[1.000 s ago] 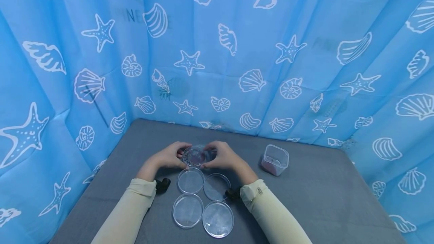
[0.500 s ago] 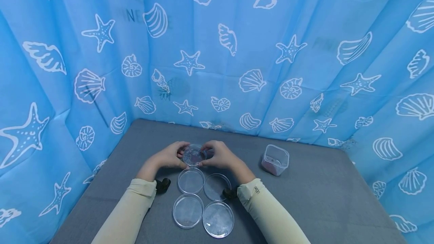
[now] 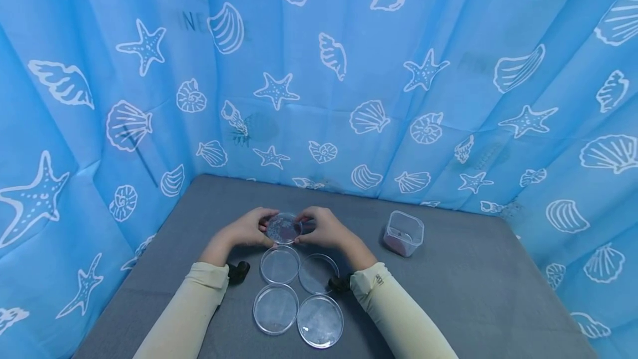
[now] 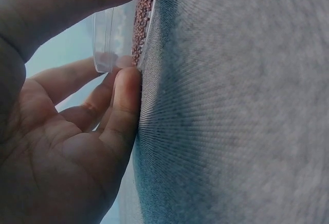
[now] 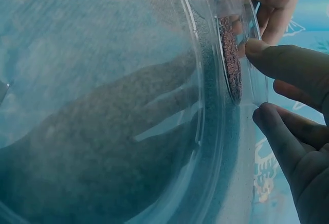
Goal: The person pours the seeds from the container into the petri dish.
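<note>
Near the back of the table, both hands are at a clear petri dish (image 3: 283, 231) with small reddish-brown grains (image 4: 142, 26) spread over its bottom. My left hand (image 3: 245, 230) grips the dish's left side, the thumb low at its edge in the left wrist view. My right hand (image 3: 326, 231) pinches the clear lid (image 5: 260, 82) by its rim between thumb and fingers. The lid sits over the dish, and the grains show through it. Just in front stands another clear petri dish (image 3: 280, 265), close to the held one.
More clear round dishes stand nearer the body: one (image 3: 319, 273) under the right wrist, one (image 3: 276, 309) at front left, one (image 3: 320, 321) at front right. A square clear tub (image 3: 405, 232) with reddish contents stands right. A blue shell-print curtain (image 3: 319, 98) borders the grey table (image 3: 473, 292).
My right hand has shifted slightly left with the lid, which now lines up over the dish. My left hand has stayed in place. The head view has shifted a little.
</note>
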A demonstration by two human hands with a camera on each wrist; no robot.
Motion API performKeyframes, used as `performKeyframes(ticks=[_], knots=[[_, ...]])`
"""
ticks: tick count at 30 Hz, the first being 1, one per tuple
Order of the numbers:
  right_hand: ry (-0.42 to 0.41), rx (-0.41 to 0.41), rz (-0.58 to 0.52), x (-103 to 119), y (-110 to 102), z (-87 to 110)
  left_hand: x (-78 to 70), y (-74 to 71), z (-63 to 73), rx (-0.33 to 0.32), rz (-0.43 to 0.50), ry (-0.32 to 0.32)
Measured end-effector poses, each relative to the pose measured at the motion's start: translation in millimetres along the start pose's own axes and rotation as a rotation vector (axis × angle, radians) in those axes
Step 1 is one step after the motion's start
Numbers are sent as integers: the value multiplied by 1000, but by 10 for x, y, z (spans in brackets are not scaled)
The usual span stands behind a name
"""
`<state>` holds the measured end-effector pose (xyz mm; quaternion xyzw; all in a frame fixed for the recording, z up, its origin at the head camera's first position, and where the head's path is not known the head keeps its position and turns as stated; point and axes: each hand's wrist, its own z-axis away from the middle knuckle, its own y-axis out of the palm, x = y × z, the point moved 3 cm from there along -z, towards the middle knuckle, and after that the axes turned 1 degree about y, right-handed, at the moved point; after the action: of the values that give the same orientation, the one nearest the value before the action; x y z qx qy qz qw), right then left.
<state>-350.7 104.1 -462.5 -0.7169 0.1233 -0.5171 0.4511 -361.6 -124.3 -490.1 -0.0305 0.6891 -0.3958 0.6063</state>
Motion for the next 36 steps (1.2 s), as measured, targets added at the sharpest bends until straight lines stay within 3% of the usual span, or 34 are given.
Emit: performKeyframes(ticks=[9, 17, 25, 30, 36], knots=[[5, 14, -9, -48, 6, 25, 13, -5, -5, -12, -5, 8], [-42, -14, -21, -58, -71, 156, 39, 2, -14, -8, -2, 33], [-6, -10, -105, -115, -328, 530, 13, -19, 29, 13, 22, 41], [9, -87, -186, -131, -548, 809, 21, -24, 43, 19, 20, 25], [8, -212, -168, -214, -813, 1139, 20, -63, 109, 18, 21, 16]])
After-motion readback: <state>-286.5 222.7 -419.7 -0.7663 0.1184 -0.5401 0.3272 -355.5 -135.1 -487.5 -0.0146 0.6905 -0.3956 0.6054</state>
